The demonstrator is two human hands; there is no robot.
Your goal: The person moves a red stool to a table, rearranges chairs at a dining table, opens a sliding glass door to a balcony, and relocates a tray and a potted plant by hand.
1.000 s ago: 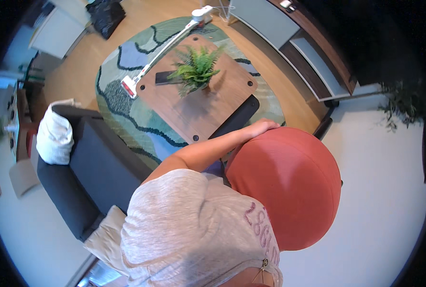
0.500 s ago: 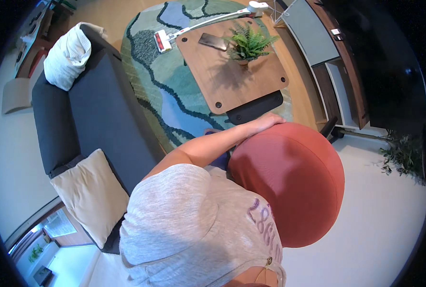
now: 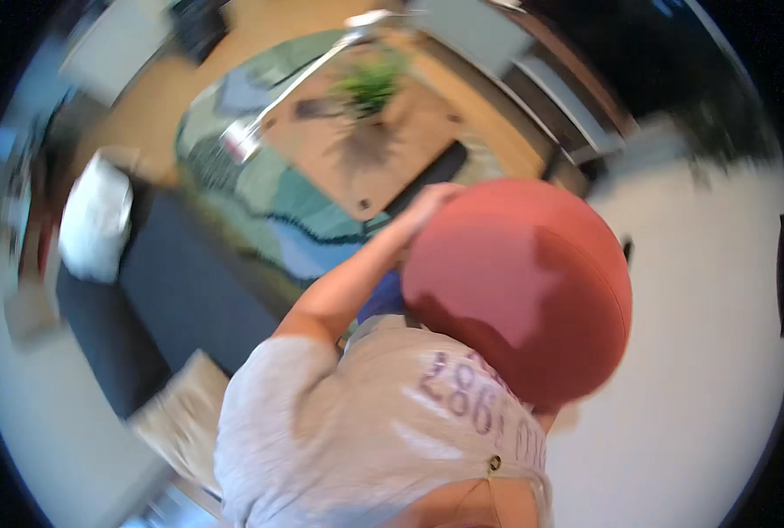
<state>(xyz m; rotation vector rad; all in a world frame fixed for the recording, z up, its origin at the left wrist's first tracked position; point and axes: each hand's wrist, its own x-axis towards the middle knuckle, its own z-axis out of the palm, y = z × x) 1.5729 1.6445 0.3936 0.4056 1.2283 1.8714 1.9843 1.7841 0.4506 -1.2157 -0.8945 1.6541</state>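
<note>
A large round red pouf [image 3: 515,290] is held up against the front of my body, and its bulk covers much of the view ahead of me. My left hand [image 3: 436,201] is closed on its far left edge, with the arm stretched along its left side. Only a sliver of my right arm [image 3: 546,418] shows below the pouf; the right hand is hidden behind it.
Beyond the pouf stand a wooden coffee table [image 3: 321,167] with a potted fern [image 3: 370,86], and a white stick vacuum cleaner [image 3: 299,81] on the green rug [image 3: 202,132]. A dark sofa [image 3: 189,255] lies left, a low cabinet [image 3: 541,88] far right.
My body and view have turned rightward, and the pouf has come with me. The table, rug and vacuum have shifted left in view. My left hand keeps its hold.
</note>
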